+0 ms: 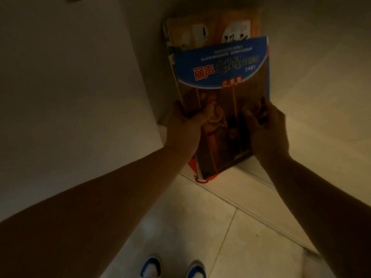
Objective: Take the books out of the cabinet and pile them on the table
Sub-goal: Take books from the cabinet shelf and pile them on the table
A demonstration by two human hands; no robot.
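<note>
2 hands hold 1 blue-topped book [220, 93] at its lower half: left hand [186, 127] grip pinches the left edge, thumb on the cover; right hand [265, 129] grip clasps the right edge. Beyond the grips, more books [200, 31] lie in the cabinet [80, 77].

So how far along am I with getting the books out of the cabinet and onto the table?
Early or midway; no table or finished pile is in view, so nothing can be counted as done. In hand: your left hand and right hand both grip the blue-topped book, with a red-edged one beneath it. Left: at least the yellow books behind in the cabinet, then piling everything on the table.
</note>
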